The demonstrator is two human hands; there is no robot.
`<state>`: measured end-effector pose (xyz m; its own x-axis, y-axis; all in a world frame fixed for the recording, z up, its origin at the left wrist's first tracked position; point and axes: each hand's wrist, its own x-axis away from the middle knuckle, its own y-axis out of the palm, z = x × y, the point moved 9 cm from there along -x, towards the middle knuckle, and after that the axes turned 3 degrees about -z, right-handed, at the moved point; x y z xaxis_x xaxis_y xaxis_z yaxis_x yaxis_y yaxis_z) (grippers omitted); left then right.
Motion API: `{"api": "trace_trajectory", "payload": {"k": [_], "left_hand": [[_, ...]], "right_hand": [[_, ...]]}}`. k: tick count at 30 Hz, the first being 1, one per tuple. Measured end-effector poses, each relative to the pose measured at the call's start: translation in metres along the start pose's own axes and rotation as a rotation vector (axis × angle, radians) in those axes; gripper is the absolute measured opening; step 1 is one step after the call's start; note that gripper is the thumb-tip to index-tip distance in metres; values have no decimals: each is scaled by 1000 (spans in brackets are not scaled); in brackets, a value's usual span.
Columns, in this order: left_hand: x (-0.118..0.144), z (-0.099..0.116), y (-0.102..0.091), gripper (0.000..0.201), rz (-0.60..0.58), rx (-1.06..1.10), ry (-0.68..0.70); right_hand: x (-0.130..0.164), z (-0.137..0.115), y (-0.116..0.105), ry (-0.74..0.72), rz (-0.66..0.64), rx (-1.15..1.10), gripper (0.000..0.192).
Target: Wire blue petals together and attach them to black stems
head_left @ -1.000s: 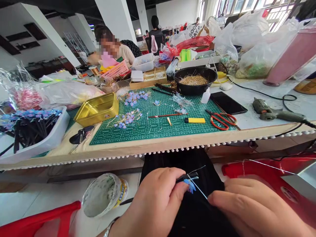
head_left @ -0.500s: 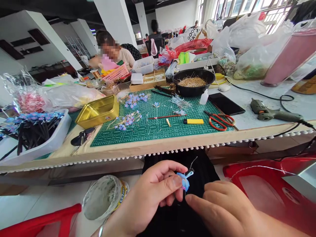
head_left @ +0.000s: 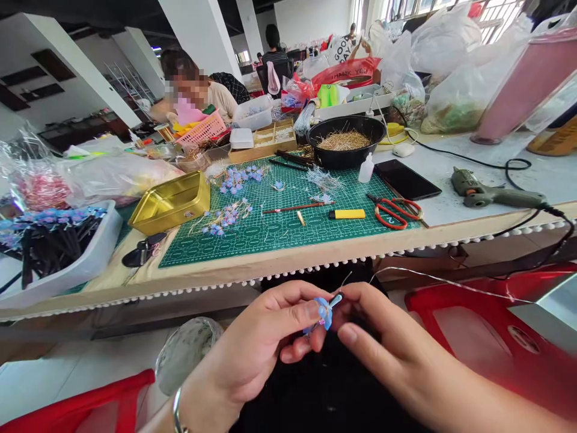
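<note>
My left hand [head_left: 279, 322] is closed, pinching a blue flower ornament [head_left: 324, 313] with small pink bits between thumb and fingers. A dark stem with a pale blue loop [head_left: 336, 299] sticks out of it, and a thin wire end points upward beside it. My right hand [head_left: 383, 331] is curled close against the ornament's right side, its index fingertip at the dark stem and its thumb a little lower. A silvery thread [head_left: 419, 270] runs from the right to behind my right fingers; where they grip it is hidden. Both hands are above my dark-clothed lap.
On the table's green cutting mat [head_left: 270, 240] lie blue flower sprigs [head_left: 225, 218], a yellow lighter [head_left: 347, 214] and red-handled scissors [head_left: 396, 211]. A glue gun [head_left: 496, 191] rests at right, a gold tin [head_left: 171, 204] at left. Red stools flank me; a bucket [head_left: 187, 349] stands below. A person sits opposite.
My right hand has risen from below the ornament to the dark stem, its index finger now touching there. The thread has lifted with it. The view has shifted slightly.
</note>
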<state>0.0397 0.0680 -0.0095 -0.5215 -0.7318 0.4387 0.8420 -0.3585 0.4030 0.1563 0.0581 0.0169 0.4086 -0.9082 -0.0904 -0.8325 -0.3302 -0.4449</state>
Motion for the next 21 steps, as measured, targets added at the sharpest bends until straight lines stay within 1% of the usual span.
{"api": "trace_trajectory", "payload": {"k": [1,3,6,9,11,13,15,17,19,21], "left_hand": [[-1,-1,0,16,-3,11,-5],[-3,-2,-2,17,-1,31,-13],[-5,-7,-5,17,-15,69,-48],[-7,-14,0,12,-93,161,-116],[-8,-18,4,12,-136,218,-154],[-9,-20,7,15,-159,248,-185],[-9,-22,8,16,-173,250,-209],[-7,-22,9,15,-177,225,-222],[-4,-21,8,15,-161,174,-223],[1,-18,7,16,-121,86,-201]], "right_hand": [[-1,2,2,21,10,-107,14],[-2,5,2,34,81,-212,15],[-2,8,2,19,170,-189,15],[-2,7,-1,-30,209,-154,15],[-3,7,-3,-59,219,-187,15],[-2,12,-3,-58,223,-293,16],[-1,22,0,-26,208,-439,15],[0,34,9,8,160,-560,13],[-1,42,17,13,88,-607,11],[-8,47,24,-1,-12,-587,11]]}}
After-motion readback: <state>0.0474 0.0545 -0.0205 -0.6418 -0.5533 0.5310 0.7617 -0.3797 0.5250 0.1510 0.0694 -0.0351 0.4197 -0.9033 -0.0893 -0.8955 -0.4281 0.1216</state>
